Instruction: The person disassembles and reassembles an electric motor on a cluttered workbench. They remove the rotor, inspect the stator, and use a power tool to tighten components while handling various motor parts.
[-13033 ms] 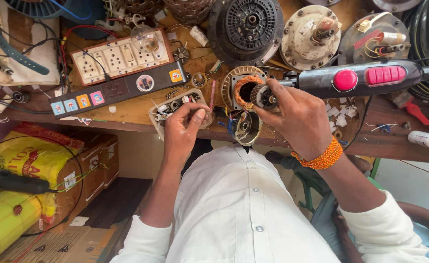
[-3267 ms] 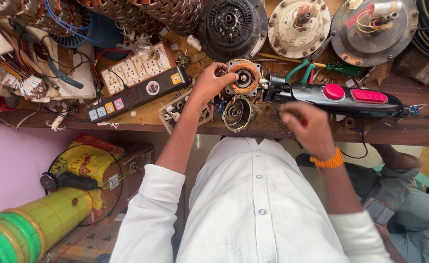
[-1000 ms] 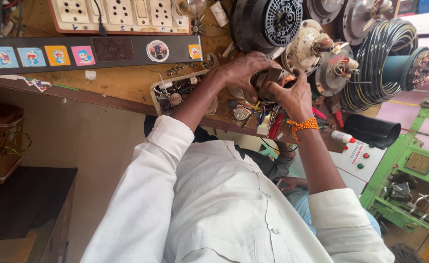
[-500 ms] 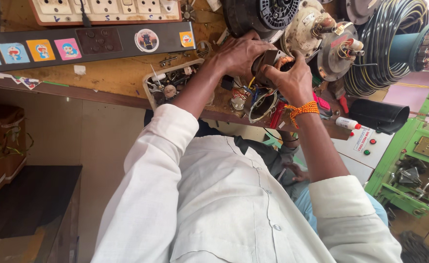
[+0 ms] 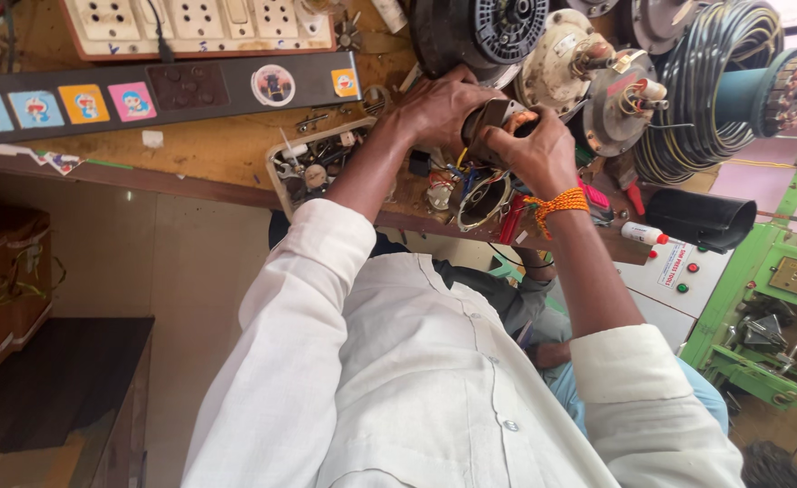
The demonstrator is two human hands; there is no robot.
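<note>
Both hands have closed in tighter than half a second ago, and the view has swung slightly, bringing the coil of black cable (image 5: 719, 86) further into frame. A person in a white shirt grips a small dark motor part (image 5: 491, 120) between the two hands, held just above the cluttered wooden surface (image 5: 208, 149): the left hand (image 5: 439, 108) wraps over its top, the right hand (image 5: 536, 154), an orange thread at the wrist, clamps it from below. A round metal housing (image 5: 481, 199) with coloured wires lies directly beneath, and a tray of small screws and fittings (image 5: 312, 163) sits just beside the left forearm. Risk, by the look of it: the part slipping from a two-handed grip and dropping onto the housing's wires, or the forearm nudging the tray toward the edge. What the fingers do on the part's far side is hidden.
</note>
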